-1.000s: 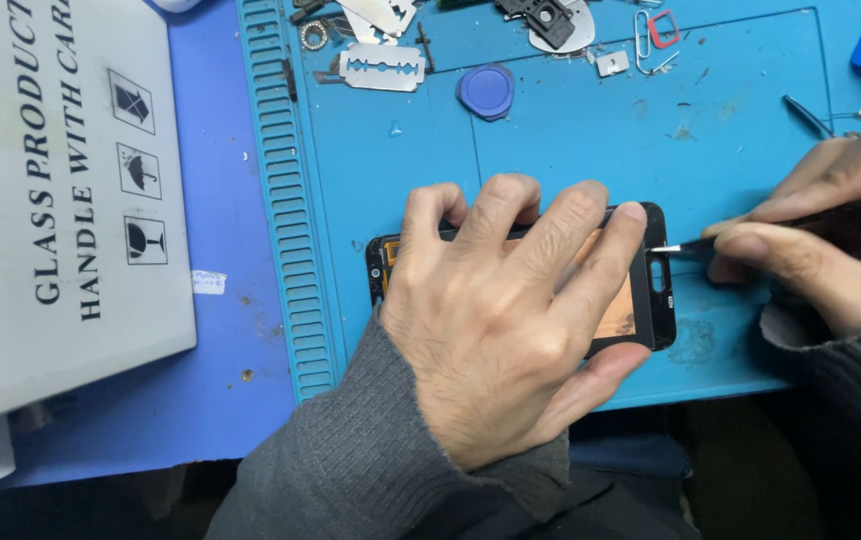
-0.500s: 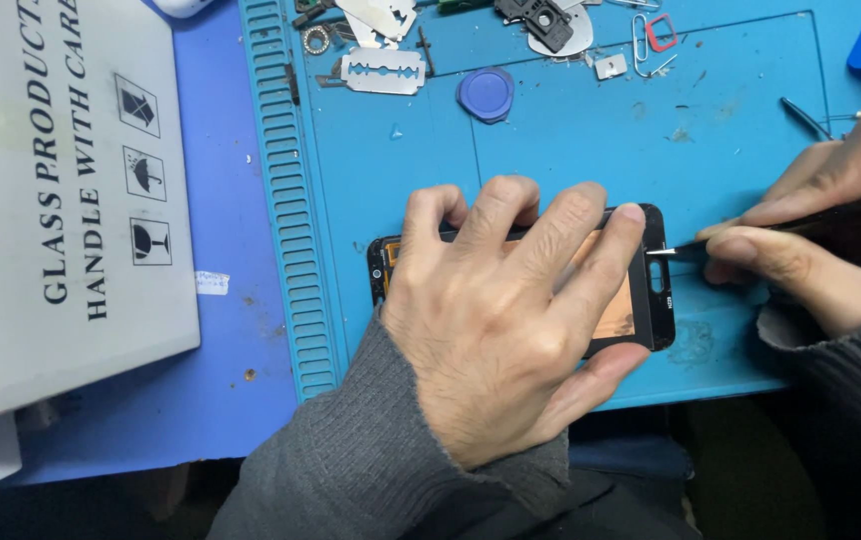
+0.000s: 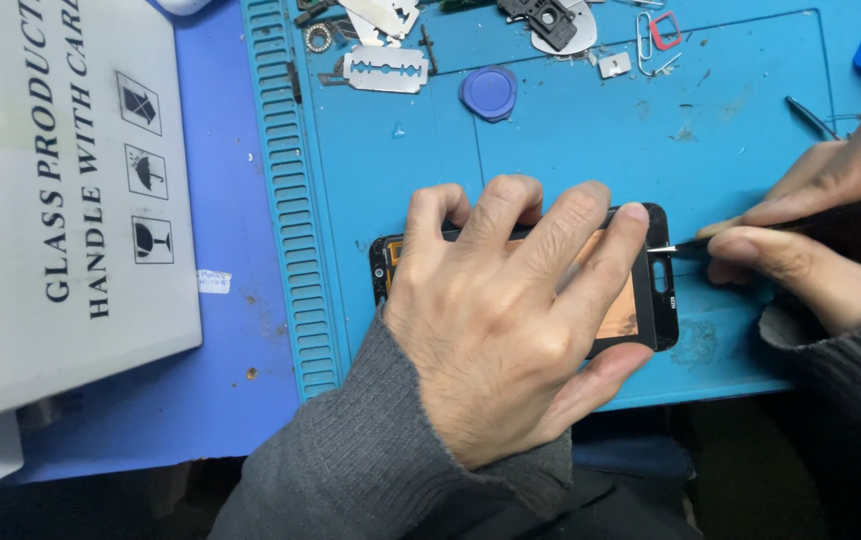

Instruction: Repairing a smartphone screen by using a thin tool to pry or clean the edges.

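Phone (image 3: 651, 290) work is seen mid-way: the unit lies flat, back open, near the 6 o'clock edge of the mat (image 3: 571, 160), and a copper-coloured inner face is exposed between the black frame edges. No cover or screws can be told apart among the loose parts, so how much has been taken off cannot be judged exactly; reassembly is clearly not yet done.

The left hand (image 3: 496, 320) is spread over the phone, its fingers (image 3: 561, 235) released and pressed flat, reaching toward 12 o'clock across the frame, with the thumb hooked under the 6 o'clock edge. Nothing is gripped; the phone is merely pinned down.

The right hand (image 3: 821, 230), at 3 o'clock, is clenched in a pinch on a thin dark tool (image 3: 691, 243), whose pale tip is touching the phone's 3 o'clock end, just beside a small slot in the frame. A judgement: a part at that end is being pried or picked at, and this step is unfinished.

Further out, at 12 o'clock on the mat, a razor blade (image 3: 384, 69), a round blue disc (image 3: 491, 92), a small black part (image 3: 549, 18) and a paper clip (image 3: 643, 35) are scattered, well apart from the phone. At 9 o'clock, off the mat on the blue worktop (image 3: 231, 340), a grey box (image 3: 71, 190) is lying.
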